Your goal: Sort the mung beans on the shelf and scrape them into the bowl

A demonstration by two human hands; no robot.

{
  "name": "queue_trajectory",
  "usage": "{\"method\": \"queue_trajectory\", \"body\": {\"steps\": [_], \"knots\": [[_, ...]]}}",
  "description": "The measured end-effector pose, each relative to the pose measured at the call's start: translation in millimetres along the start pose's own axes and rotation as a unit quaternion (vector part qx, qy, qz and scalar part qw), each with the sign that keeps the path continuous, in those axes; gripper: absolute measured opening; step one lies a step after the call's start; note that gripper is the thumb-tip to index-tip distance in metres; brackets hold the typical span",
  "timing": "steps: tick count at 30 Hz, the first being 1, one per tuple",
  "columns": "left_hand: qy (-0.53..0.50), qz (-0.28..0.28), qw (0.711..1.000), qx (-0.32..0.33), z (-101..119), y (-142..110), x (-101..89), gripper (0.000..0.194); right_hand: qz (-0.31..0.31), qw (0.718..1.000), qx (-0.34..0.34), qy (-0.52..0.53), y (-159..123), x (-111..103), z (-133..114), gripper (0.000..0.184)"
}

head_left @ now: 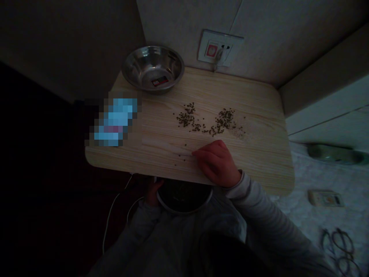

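My right hand (215,161) rests low over the front of the wooden tabletop, thumb and forefinger pinched together. What the fingertips hold, if anything, is too small to make out. A few loose dark green beans (184,160), like mung beans, lie just left of the fingertips. Farther back are two clusters of the same beans (186,118), joined by a thin trail. Pale small grains (239,127) lie beside the right cluster. Below the front edge, my left hand (153,191) grips the rim of a round bowl (184,211) at my lap; its dark contents are hard to tell.
A steel bowl (152,69) with a label inside stands at the table's (253,161) back left. A lit, blurred screen (117,121) lies at the left edge. Behind is a wall socket (219,50) with a plug. Cables (111,211) hang left; glasses (340,246) lie on bedding at right.
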State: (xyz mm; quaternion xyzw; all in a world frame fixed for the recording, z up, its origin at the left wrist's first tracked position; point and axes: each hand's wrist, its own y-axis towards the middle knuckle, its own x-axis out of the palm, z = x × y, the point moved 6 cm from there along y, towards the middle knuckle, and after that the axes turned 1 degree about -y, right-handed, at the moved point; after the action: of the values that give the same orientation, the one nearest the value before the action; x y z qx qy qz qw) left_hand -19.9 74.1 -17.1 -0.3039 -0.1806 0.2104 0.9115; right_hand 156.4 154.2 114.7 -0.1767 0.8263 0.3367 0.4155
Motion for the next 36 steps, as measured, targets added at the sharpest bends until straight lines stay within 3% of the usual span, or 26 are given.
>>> {"method": "queue_trajectory", "body": {"steps": [8, 13, 21, 28, 36], "knots": [[0.008, 0.015, 1.0, 0.01, -10, 10, -7.5, 0.017, 0.076, 0.993, 0.083, -0.026, -8, -15, 16, 0.022], [0.006, 0.004, 1.0, 0.019, -16, 16, -7.6, 0.016, 0.058, 0.993, 0.091, -0.041, -10, -13, 18, 0.021], [0.03, -0.002, 0.999, 0.019, 5, 0, 3.6, 0.021, 0.045, 0.995, 0.079, -0.035, -9, -14, 15, 0.02], [0.028, 0.014, 0.999, 0.012, 0, 2, 1.3, 0.027, 0.044, 0.995, 0.083, -0.017, -14, -14, 16, 0.021], [0.016, -0.004, 1.0, 0.018, 2, 3, 3.0, 0.017, 0.017, 0.998, 0.059, 0.005, -12, -9, 10, 0.02]]}}
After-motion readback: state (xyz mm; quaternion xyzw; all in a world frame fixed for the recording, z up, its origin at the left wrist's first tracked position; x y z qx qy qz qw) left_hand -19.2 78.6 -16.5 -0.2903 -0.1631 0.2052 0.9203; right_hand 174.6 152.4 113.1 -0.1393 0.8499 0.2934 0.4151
